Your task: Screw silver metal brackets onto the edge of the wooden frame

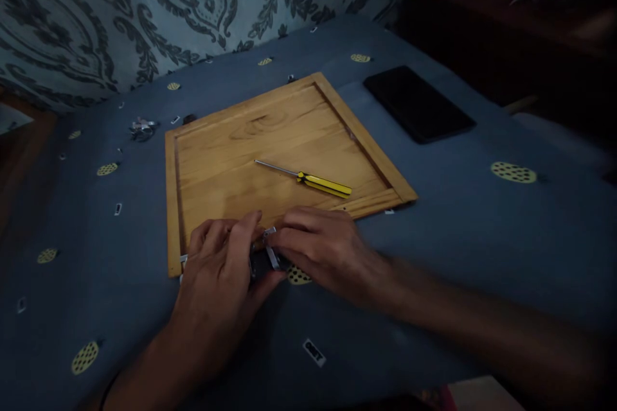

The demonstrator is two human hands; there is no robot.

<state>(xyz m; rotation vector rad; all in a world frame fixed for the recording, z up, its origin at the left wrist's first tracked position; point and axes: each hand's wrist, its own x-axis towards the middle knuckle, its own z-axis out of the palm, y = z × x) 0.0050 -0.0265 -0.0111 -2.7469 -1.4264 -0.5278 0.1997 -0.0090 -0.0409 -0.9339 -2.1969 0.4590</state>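
Note:
A small silvery metal fitting (272, 257), perhaps a hinge, is between my two hands at the near edge of the framed wooden panel (289, 128). My left hand (219, 270) curls round its left side, thumb stretched below it; the fingers hide part of it. From the right, my right hand (328, 250) pinches the fitting with bent fingers. On the panel's face lies a screwdriver (322, 185) with a yellow and black handle, its shaft pointing left. Another bit of metal (184, 259) shows at the panel's near left corner, partly behind my left hand.
The panel lies on a blue patterned cloth (434, 257). A flat black slab-like device (418, 103) rests to the right. Left of the panel sits a small heap of metal hardware (143, 129). Patterned fabric (193, 6) rises at the back. The light is dim.

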